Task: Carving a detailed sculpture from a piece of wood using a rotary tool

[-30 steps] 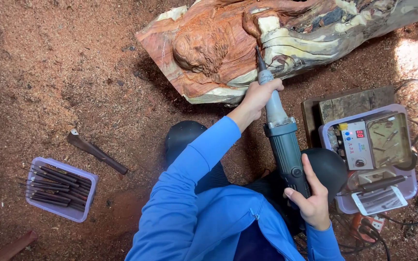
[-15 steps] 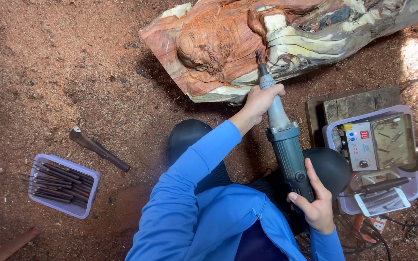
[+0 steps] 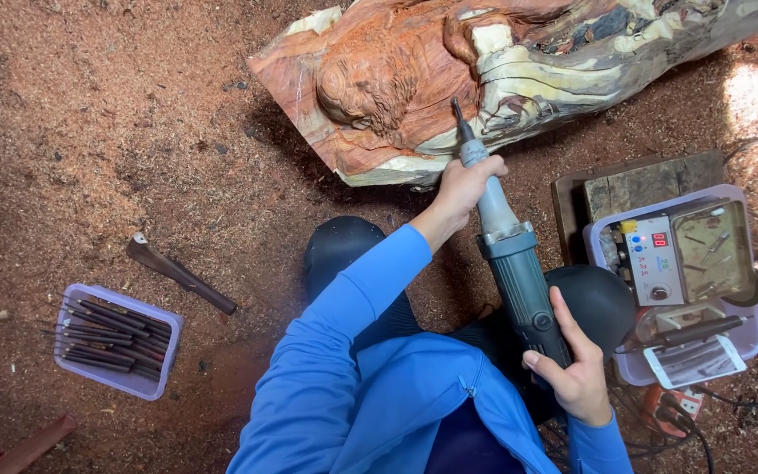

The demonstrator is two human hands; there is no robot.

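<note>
Here, from the head camera, I look straight down at my own arms in blue sleeves.

Left hand: my left hand point(image 3: 467, 189) is closed around the slim metal neck of a power grinder point(image 3: 515, 263), near its far end.

Right hand: my right hand point(image 3: 576, 373) is wrapped around the near end of the grinder's grey-green body, thumb lying along its right side.

Grinder: it runs from my lap, near and right of centre, up and slightly left; its thin bit touches the wood carving point(image 3: 449, 79).

Carving: a long reddish and cream log lies across the far side of the scene, with a curly-haired head shape cut into its left part.

Left side: a lilac tray of dark chisels point(image 3: 116, 341) sits on the sawdust floor point(image 3: 89, 132), with a loose dark tool point(image 3: 182, 276) just beyond it.

Right side: a second lilac tray point(image 3: 747, 342) holds a small control box with a red display point(image 3: 655, 259) and a phone point(image 3: 693, 362); cables trail around it.
</note>
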